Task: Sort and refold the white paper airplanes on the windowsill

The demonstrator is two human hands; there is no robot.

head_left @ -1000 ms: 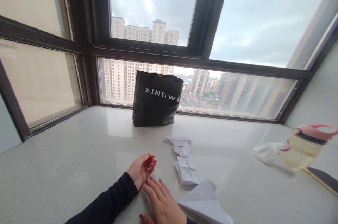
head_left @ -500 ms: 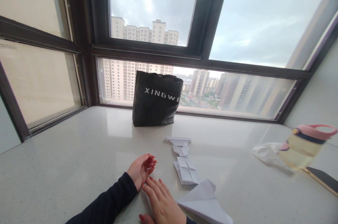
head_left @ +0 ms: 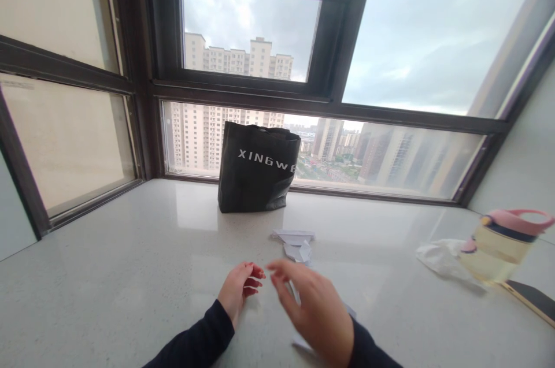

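My left hand (head_left: 240, 292) rests on its side on the white counter, fingers loosely curled and apart, nothing in it. My right hand (head_left: 313, 305) is raised just to the right of it, slightly blurred, with thumb and fingers apart and no object between them. Beyond the hands lie a flat folded paper strip (head_left: 295, 237) and a small folded paper piece (head_left: 298, 252). Under and behind my right hand, more folded paper is mostly covered; a white paper tip (head_left: 302, 345) shows below its wrist.
A black bag (head_left: 258, 171) with white lettering stands against the window at the back. On the right are a bottle (head_left: 498, 246) with a pink lid, a crumpled white tissue (head_left: 440, 258) and a dark flat item with a gold edge (head_left: 535, 301). Dark window frames border the white counter (head_left: 130, 275).
My right hand has risen and moved right and away from me, now covering the nearer folded papers. My left hand has shifted slightly right, and the two hands have separated.
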